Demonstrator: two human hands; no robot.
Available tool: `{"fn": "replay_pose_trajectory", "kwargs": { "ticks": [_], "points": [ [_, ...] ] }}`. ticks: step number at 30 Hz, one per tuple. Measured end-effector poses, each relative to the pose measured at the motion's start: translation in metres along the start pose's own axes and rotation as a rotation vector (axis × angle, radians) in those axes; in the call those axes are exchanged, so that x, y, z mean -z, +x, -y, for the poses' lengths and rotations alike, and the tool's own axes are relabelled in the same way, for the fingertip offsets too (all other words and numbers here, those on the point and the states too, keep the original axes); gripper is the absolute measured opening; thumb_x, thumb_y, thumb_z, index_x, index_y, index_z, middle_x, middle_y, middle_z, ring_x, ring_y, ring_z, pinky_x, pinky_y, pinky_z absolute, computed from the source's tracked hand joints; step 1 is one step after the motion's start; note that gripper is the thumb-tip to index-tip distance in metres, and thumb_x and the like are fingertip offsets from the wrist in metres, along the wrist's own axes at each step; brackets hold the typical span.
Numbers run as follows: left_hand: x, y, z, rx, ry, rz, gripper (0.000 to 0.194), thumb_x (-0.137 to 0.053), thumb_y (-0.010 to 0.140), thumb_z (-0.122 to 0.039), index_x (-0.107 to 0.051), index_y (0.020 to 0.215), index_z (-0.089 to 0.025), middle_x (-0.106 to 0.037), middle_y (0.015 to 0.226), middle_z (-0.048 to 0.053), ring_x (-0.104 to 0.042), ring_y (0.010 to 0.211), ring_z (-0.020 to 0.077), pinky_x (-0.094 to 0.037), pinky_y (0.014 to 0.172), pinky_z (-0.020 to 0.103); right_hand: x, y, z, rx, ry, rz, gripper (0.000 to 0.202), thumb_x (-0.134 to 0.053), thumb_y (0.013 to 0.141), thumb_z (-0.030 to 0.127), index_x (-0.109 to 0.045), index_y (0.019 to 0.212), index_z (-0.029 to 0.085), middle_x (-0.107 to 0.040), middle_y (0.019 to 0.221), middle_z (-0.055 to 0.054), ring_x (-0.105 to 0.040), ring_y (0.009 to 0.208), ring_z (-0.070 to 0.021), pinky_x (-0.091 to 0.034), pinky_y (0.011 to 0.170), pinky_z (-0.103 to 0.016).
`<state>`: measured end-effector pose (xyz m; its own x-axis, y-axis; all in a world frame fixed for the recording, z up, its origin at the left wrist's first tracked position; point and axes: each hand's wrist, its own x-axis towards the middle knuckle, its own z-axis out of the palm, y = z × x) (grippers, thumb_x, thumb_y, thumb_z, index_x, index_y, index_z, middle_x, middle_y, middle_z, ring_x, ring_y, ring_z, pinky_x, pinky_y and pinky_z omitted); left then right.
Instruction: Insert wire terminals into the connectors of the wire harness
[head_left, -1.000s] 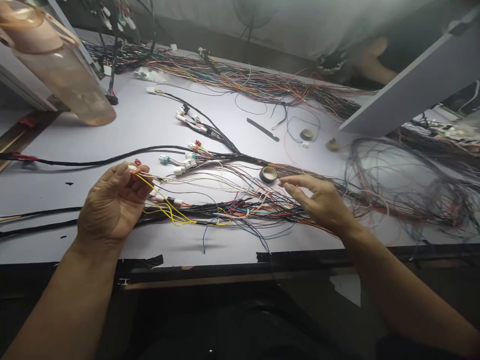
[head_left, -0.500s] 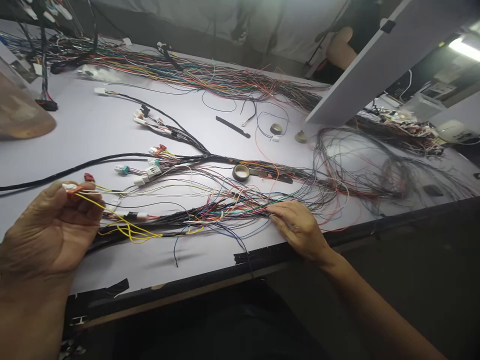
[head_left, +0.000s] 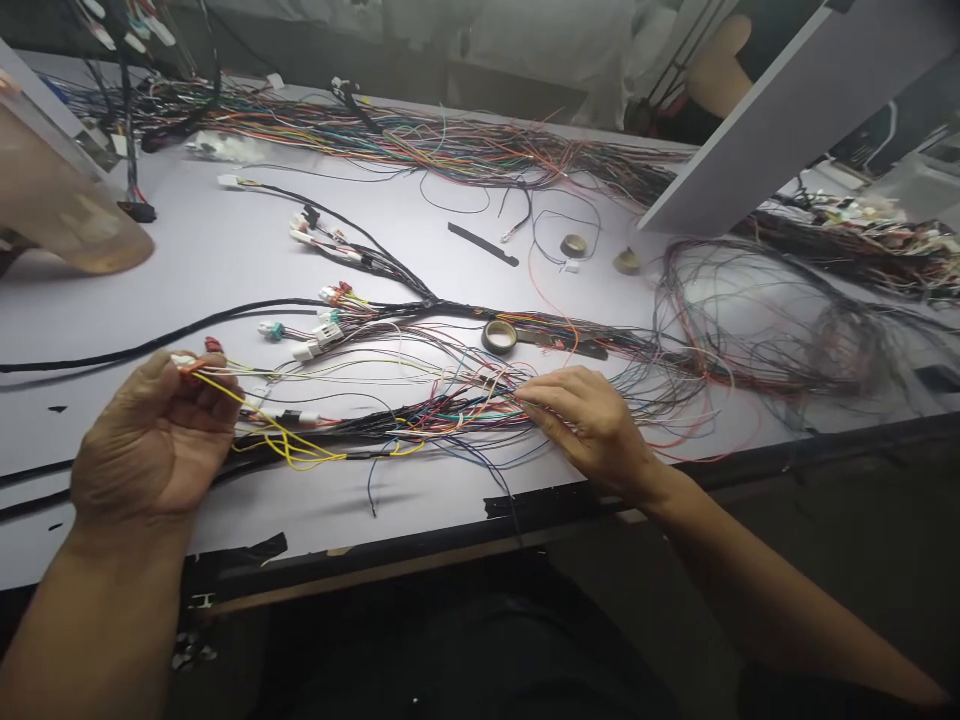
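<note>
My left hand (head_left: 161, 435) pinches a white and orange wire connector (head_left: 187, 366) between thumb and fingers, with yellow and white wires trailing from it to the right. Beside its fingertips shows a small red connector (head_left: 214, 345). My right hand (head_left: 589, 425) has thumb and fingers closed on thin wires (head_left: 499, 395) in the near loom; exactly which strands it grips is hidden. Between the hands lies the near wire bundle (head_left: 360, 425), partly wrapped in black. Behind it runs a black-taped branched harness (head_left: 427, 302) with white connectors (head_left: 319, 345) and a teal-tipped connector (head_left: 271, 330).
A tape roll (head_left: 499, 337) stands by the harness, and another roll (head_left: 573, 246) lies farther back. Long loose wires (head_left: 465, 145) cover the table's rear. A slanted grey panel (head_left: 757, 125) rises at right. Another person's arm (head_left: 716, 70) shows behind.
My right hand has moved slightly left and up along the wires, relative to the table. My left hand still holds the connector. The whole view has shifted, so things sit farther right.
</note>
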<state>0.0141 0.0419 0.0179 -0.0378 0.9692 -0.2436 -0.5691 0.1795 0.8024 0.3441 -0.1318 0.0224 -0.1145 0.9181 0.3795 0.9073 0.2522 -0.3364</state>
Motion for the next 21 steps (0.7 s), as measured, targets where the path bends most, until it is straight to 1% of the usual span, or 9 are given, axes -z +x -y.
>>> {"fn": "replay_pose_trajectory", "kwargs": {
  "ticks": [3, 6, 8, 11, 13, 15, 17, 19, 21],
  "points": [
    [0.002, 0.003, 0.002, -0.021, -0.011, -0.017, 0.005, -0.060, 0.076, -0.006, -0.062, 0.072, -0.010, -0.067, 0.073, 0.004, -0.064, 0.071, 0.0073, -0.059, 0.071, 0.017, -0.005, 0.023, 0.003, 0.108, 0.017, 0.028, 0.020, -0.055, 0.092, 0.018, -0.066, 0.110, 0.020, -0.071, 0.110, -0.005, -0.061, 0.102, -0.0202, -0.046, 0.089, -0.038],
    [0.001, 0.002, 0.002, -0.014, -0.016, -0.007, 0.009, -0.058, 0.079, -0.007, -0.062, 0.071, -0.009, -0.068, 0.078, 0.006, -0.065, 0.072, 0.0078, -0.059, 0.069, 0.018, -0.010, 0.043, 0.003, 0.211, -0.037, 0.127, 0.024, -0.055, 0.092, 0.017, -0.065, 0.113, 0.021, -0.070, 0.117, -0.004, -0.059, 0.109, -0.0208, -0.044, 0.092, -0.037],
    [-0.001, -0.001, 0.000, -0.002, 0.009, 0.012, 0.007, -0.060, 0.081, -0.008, -0.062, 0.074, -0.009, -0.068, 0.080, 0.006, -0.065, 0.074, 0.0089, -0.060, 0.068, 0.020, -0.011, 0.053, 0.001, 0.265, -0.101, 0.206, 0.027, -0.057, 0.091, 0.018, -0.064, 0.118, 0.022, -0.066, 0.124, -0.003, -0.056, 0.113, -0.0219, -0.042, 0.094, -0.038],
    [-0.006, -0.013, 0.000, 0.018, 0.076, 0.079, 0.003, -0.065, 0.082, -0.013, -0.064, 0.080, -0.011, -0.068, 0.081, 0.002, -0.066, 0.080, 0.0114, -0.063, 0.076, 0.031, -0.012, 0.065, -0.002, 0.321, -0.176, 0.319, 0.036, -0.062, 0.089, 0.020, -0.059, 0.125, 0.024, -0.061, 0.132, -0.003, -0.052, 0.119, -0.0242, -0.038, 0.094, -0.038],
    [-0.008, -0.022, 0.003, -0.006, 0.113, 0.133, 0.008, -0.069, 0.082, -0.018, -0.063, 0.081, -0.013, -0.069, 0.081, 0.000, -0.066, 0.082, 0.0129, -0.063, 0.082, 0.040, -0.014, 0.069, -0.003, 0.349, -0.209, 0.365, 0.041, -0.064, 0.088, 0.022, -0.056, 0.129, 0.024, -0.060, 0.133, -0.004, -0.050, 0.120, -0.0249, -0.036, 0.093, -0.037],
    [-0.008, -0.031, 0.010, -0.063, 0.157, 0.160, 0.014, -0.072, 0.080, -0.024, -0.062, 0.081, -0.014, -0.070, 0.082, 0.000, -0.067, 0.079, 0.0140, -0.062, 0.082, 0.043, -0.016, 0.073, -0.003, 0.374, -0.242, 0.386, 0.043, -0.065, 0.087, 0.024, -0.056, 0.129, 0.024, -0.063, 0.128, -0.005, -0.052, 0.115, -0.0241, -0.034, 0.092, -0.036],
    [-0.006, -0.037, 0.020, -0.132, 0.234, 0.170, 0.017, -0.073, 0.080, -0.028, -0.061, 0.084, -0.016, -0.070, 0.084, 0.001, -0.069, 0.075, 0.0156, -0.062, 0.077, 0.039, -0.018, 0.075, -0.003, 0.384, -0.281, 0.394, 0.040, -0.067, 0.086, 0.025, -0.059, 0.125, 0.024, -0.067, 0.118, -0.006, -0.055, 0.104, -0.0225, -0.032, 0.090, -0.036],
    [-0.005, -0.041, 0.029, -0.201, 0.328, 0.189, 0.019, -0.072, 0.080, -0.030, -0.060, 0.089, -0.018, -0.070, 0.085, 0.001, -0.070, 0.073, 0.0179, -0.062, 0.071, 0.037, -0.020, 0.077, -0.002, 0.388, -0.328, 0.403, 0.034, -0.069, 0.084, 0.026, -0.063, 0.118, 0.022, -0.068, 0.106, -0.006, -0.054, 0.095, -0.0216, -0.031, 0.089, -0.035],
    [-0.004, -0.045, 0.035, -0.257, 0.422, 0.221, 0.018, -0.069, 0.083, -0.031, -0.058, 0.093, -0.020, -0.070, 0.087, 0.002, -0.071, 0.075, 0.0198, -0.061, 0.070, 0.037, -0.020, 0.077, -0.001, 0.402, -0.367, 0.399, 0.024, -0.069, 0.084, 0.028, -0.067, 0.106, 0.021, -0.067, 0.097, -0.005, -0.052, 0.090, -0.0213, -0.029, 0.089, -0.036]
  ]
}}
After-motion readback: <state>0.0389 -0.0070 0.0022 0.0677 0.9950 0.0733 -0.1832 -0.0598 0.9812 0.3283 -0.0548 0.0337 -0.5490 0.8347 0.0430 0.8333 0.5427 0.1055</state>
